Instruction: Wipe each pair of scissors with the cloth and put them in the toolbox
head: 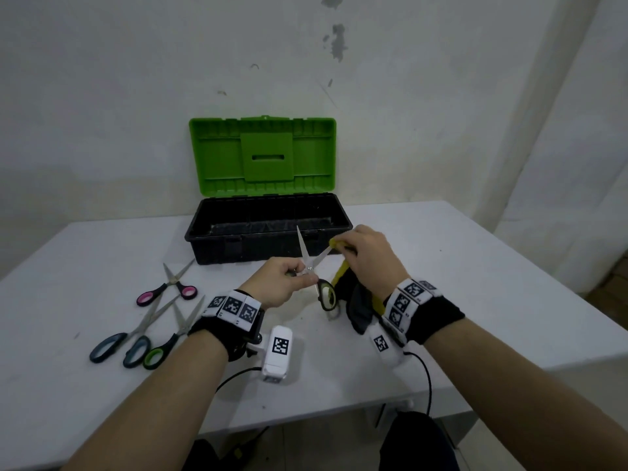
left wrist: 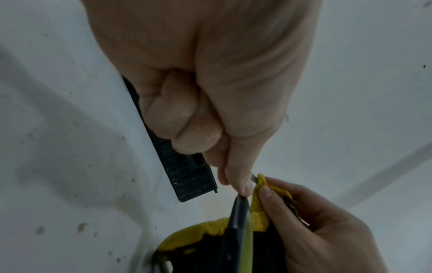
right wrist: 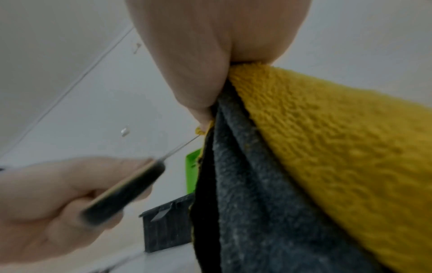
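Centrally on a white table [head: 475, 266]: open toolbox [head: 268, 232], green lid upright, black tray against the wall. Left of it, three pairs of scissors [head: 166, 290] lying flat, pink-handled, blue-grey and green-handled [head: 159, 351]. Near the tray's front, held above the tabletop: yellow-and-grey cloth [head: 353, 300] pinched in right hand [head: 367, 256], folded around one blade tip. Yellow-handled scissors [head: 316, 270], blades spread, gripped at the pivot and handle by left hand [head: 282, 280].
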Motion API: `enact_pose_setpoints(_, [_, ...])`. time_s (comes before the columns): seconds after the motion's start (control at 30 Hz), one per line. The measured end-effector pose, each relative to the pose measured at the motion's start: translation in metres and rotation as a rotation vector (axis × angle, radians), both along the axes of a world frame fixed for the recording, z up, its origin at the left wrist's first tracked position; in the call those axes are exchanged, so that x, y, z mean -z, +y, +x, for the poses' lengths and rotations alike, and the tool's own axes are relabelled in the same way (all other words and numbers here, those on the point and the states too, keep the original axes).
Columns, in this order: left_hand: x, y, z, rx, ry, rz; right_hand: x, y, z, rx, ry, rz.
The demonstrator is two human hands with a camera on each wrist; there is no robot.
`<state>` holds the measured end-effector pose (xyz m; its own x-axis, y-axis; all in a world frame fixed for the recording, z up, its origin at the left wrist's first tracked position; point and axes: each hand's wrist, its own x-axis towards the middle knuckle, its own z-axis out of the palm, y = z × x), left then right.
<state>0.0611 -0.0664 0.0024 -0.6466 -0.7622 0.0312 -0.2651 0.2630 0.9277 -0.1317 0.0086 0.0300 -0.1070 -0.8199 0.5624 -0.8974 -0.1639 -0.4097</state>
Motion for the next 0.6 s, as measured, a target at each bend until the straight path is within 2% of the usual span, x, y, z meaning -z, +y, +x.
enact_pose_setpoints(0.07, [0.001,-0.001,0.000,-0.001,-0.015,-0.001,-0.006,0.000,-0.004,0.068,-0.037,-0.040])
enact_pose_setpoints(0.13, [0.000,-0.002,-0.001,-0.009,-0.018,-0.023,-0.008,0.002,0.003,0.005,-0.011,-0.030])
enact_pose_setpoints(0.23, [-0.001,-0.003,-0.005,0.000,-0.072,-0.133,-0.002,0.004,0.023,-0.080,0.174,0.176])
enact_pose_setpoints(0.3, [-0.002,-0.003,-0.006,0.004,-0.119,-0.197,-0.002,0.002,0.025,-0.034,0.244,0.246])
enact_pose_setpoints(0.47, [0.000,-0.007,0.000,-0.016,-0.137,-0.204,-0.013,-0.004,0.006,0.205,0.122,0.190])
enact_pose_setpoints(0.6, [0.000,-0.004,-0.001,-0.010,-0.095,-0.121,-0.006,0.004,0.023,-0.027,0.138,0.132])
